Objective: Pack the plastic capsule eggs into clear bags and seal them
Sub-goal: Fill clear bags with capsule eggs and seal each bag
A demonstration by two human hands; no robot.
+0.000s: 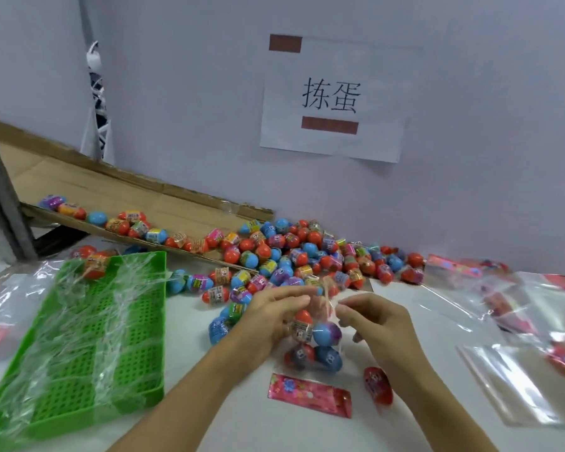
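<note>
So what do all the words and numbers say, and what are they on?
"拣蛋": black characters on the white paper sign stuck to the wall.
Two brown rectangular patches on that sign carry no text that can be read.
Labels wrapped around the capsule eggs in the pile: printed, but too small and blurred to read.
Label on the egg in the clear bag held by both hands: blurred.
Pink header card on the table: only a pattern shows, no words.

White paper sign on wall – reads "拣蛋"
</note>
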